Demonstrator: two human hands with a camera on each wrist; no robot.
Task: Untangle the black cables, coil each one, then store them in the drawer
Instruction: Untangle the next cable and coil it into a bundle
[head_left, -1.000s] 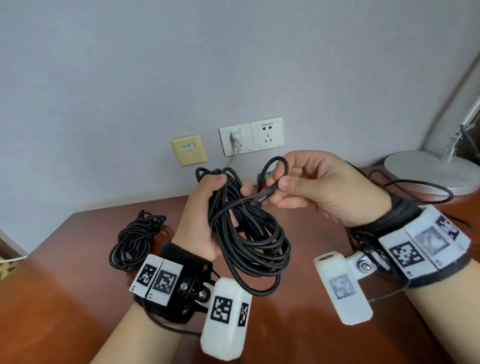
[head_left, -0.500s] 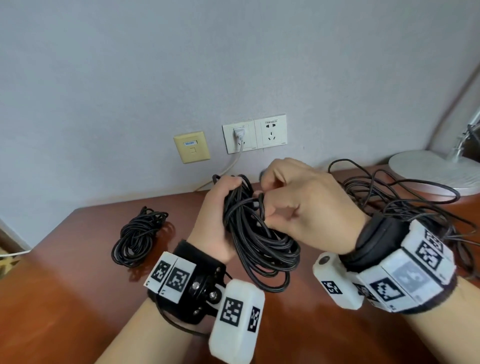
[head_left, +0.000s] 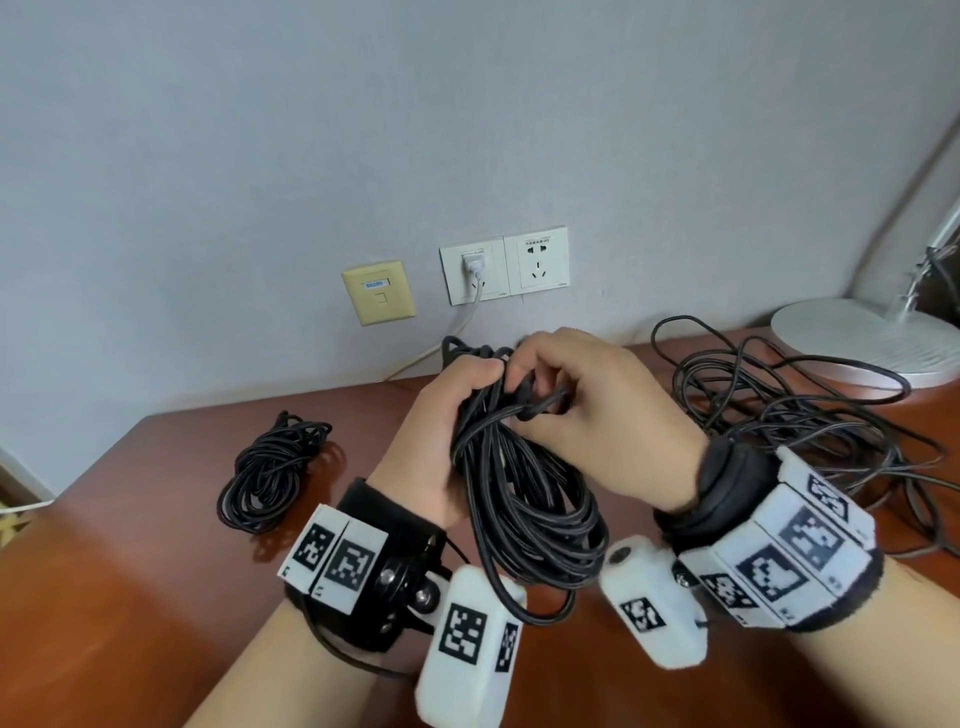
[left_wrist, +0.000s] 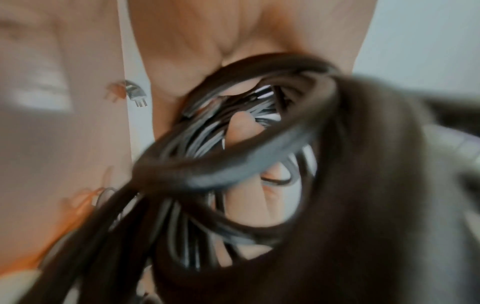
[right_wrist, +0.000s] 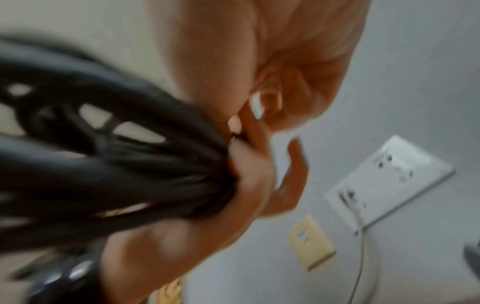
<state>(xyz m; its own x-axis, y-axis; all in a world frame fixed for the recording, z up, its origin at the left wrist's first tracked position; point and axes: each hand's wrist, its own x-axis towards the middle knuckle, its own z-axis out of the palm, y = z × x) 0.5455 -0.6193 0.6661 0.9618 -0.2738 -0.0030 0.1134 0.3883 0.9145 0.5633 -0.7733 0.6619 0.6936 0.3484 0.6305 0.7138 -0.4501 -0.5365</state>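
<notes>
My left hand (head_left: 441, 431) grips the top of a black cable coil (head_left: 530, 504) held above the brown desk (head_left: 130, 571); its loops hang down between my wrists. My right hand (head_left: 566, 405) pinches the cable's free end (head_left: 540, 408) and wraps it around the coil's neck. In the left wrist view the blurred coil (left_wrist: 233, 164) fills the picture. In the right wrist view the coil (right_wrist: 103, 164) runs into my left hand (right_wrist: 254, 174). A finished coil (head_left: 270, 467) lies on the desk at left. A loose tangle of black cable (head_left: 789, 415) lies at right. No drawer is in view.
A white lamp base (head_left: 862, 343) stands at the back right beside the tangle. On the wall are a double socket (head_left: 504, 262) with a white plug and cord, and a yellow network plate (head_left: 379, 291). The desk's left edge falls away near the finished coil.
My right hand moved from holding the cable end out in front to closing over the coil's top, winding the end around it. The head view shifted, showing the tangle at right.
</notes>
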